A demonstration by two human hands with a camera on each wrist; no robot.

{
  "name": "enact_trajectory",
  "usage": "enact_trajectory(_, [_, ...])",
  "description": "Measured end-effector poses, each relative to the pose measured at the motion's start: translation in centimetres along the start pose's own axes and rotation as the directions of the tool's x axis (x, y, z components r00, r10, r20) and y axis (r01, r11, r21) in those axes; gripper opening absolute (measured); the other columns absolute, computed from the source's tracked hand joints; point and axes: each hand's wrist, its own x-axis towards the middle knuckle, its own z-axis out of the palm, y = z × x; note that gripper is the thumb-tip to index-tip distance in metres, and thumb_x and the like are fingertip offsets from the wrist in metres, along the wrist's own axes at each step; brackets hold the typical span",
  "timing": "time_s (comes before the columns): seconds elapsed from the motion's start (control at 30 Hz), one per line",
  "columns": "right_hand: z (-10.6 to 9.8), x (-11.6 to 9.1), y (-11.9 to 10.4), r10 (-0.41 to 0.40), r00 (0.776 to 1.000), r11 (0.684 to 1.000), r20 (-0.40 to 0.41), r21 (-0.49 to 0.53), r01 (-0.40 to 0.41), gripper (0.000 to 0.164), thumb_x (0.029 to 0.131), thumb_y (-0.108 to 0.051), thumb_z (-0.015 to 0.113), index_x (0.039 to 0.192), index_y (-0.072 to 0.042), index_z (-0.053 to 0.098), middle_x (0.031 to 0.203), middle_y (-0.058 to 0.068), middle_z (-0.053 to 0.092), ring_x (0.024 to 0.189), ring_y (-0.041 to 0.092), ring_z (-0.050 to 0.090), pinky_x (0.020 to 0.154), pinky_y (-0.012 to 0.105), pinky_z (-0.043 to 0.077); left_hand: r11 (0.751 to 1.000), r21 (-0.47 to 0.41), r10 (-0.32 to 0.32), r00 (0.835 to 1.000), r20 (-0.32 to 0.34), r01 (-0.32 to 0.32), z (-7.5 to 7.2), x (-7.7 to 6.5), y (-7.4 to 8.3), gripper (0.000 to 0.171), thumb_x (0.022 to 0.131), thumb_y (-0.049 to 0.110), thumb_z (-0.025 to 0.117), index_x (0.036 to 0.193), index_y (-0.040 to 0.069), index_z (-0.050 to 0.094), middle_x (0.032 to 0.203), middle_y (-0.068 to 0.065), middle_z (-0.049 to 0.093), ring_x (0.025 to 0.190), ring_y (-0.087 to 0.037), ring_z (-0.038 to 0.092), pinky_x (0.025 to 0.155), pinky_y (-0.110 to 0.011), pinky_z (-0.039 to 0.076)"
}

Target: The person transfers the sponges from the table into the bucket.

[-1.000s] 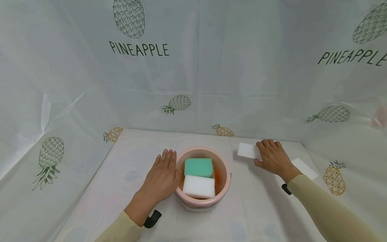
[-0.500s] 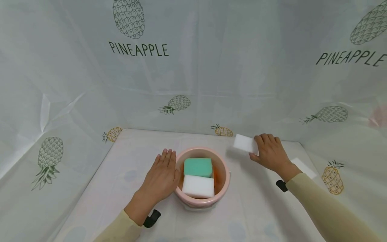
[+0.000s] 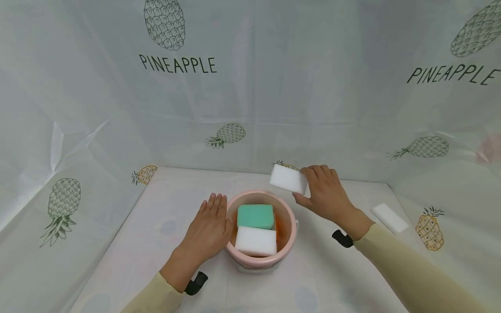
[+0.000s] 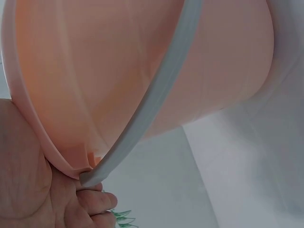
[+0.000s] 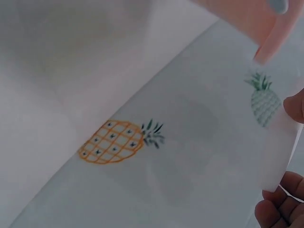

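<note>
A pink bucket [image 3: 290, 243] stands on the table, with a green sponge [image 3: 255, 216] and a white sponge [image 3: 256, 241] inside it. Against its left rim rests my left hand [image 3: 209, 228], fingers straight; the left wrist view shows the palm by the rim and the bucket's grey handle [image 4: 152, 102]. My right hand [image 3: 326, 195] pinches another white sponge [image 3: 288, 178] by its right end, raised beyond the bucket's far right rim. In the right wrist view that sponge [image 5: 280, 161] sits between thumb and fingers.
One more white sponge [image 3: 389, 218] lies at the right of the table [image 3: 188, 182]. A pineapple-print sheet [image 3: 313, 87] rises behind the table and along both sides. Under the green sponge, orange shows inside the bucket, its kind hidden.
My right hand has lifted the white sponge and carried it leftward toward the bucket, uncovering more of the sponge on the right. My left hand has stayed at the rim.
</note>
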Motion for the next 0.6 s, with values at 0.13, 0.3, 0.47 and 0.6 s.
enact_trajectory(0.13, [0.1, 0.6, -2.5, -0.035, 0.999, 0.998, 0.04, 0.047, 0.033, 0.064, 0.085, -0.042, 0.084, 0.127, 0.001, 0.061, 0.119, 0.018, 0.065, 0.105, 0.037, 0.056, 0.084, 0.05, 0.046, 1.0, -0.01, -0.002, 1.0, -0.001, 0.002, -0.1, 0.0, 0.1, 0.064, 0.111, 0.03, 0.042, 0.16, -0.009, 0.034, 0.166, -0.027, 0.036, 0.16, -0.041, 0.026, 0.131, -0.055, 0.023])
enact_trajectory(0.3, [0.8, 0.8, -4.8, -0.103, 0.99, 0.993, 0.096, 0.06, 0.098, 0.058, 0.088, -0.046, 0.081, 0.124, -0.004, 0.064, 0.117, 0.012, 0.066, 0.105, 0.031, 0.056, 0.085, 0.046, 0.045, 1.0, -0.015, -0.004, 1.0, -0.006, 0.004, 0.0, -0.1, 0.1, 0.063, 0.111, 0.03, 0.043, 0.16, -0.009, 0.035, 0.166, -0.027, 0.037, 0.16, -0.041, 0.026, 0.131, -0.055, 0.023])
enact_trajectory(0.47, [1.5, 0.8, -6.2, -0.164, 0.976, 0.986, 0.143, 0.055, 0.157, 0.054, 0.09, -0.05, 0.076, 0.122, -0.007, 0.067, 0.116, 0.007, 0.068, 0.106, 0.027, 0.057, 0.086, 0.043, 0.045, 1.0, -0.022, -0.004, 1.0, -0.005, 0.004, 0.1, -0.1, 0.0, 0.063, 0.111, 0.03, 0.041, 0.16, -0.009, 0.034, 0.166, -0.026, 0.037, 0.16, -0.041, 0.025, 0.131, -0.055, 0.023])
enact_trajectory(0.6, [1.8, 0.7, -6.8, -0.188, 0.967, 0.981, 0.175, 0.08, 0.176, 0.054, 0.092, -0.051, 0.075, 0.123, -0.008, 0.068, 0.116, 0.005, 0.068, 0.105, 0.025, 0.056, 0.087, 0.042, 0.045, 1.0, -0.022, -0.006, 1.0, 0.004, 0.006, 0.2, -0.1, 0.0, 0.063, 0.111, 0.031, 0.04, 0.16, -0.009, 0.033, 0.167, -0.026, 0.036, 0.16, -0.041, 0.024, 0.131, -0.055, 0.022])
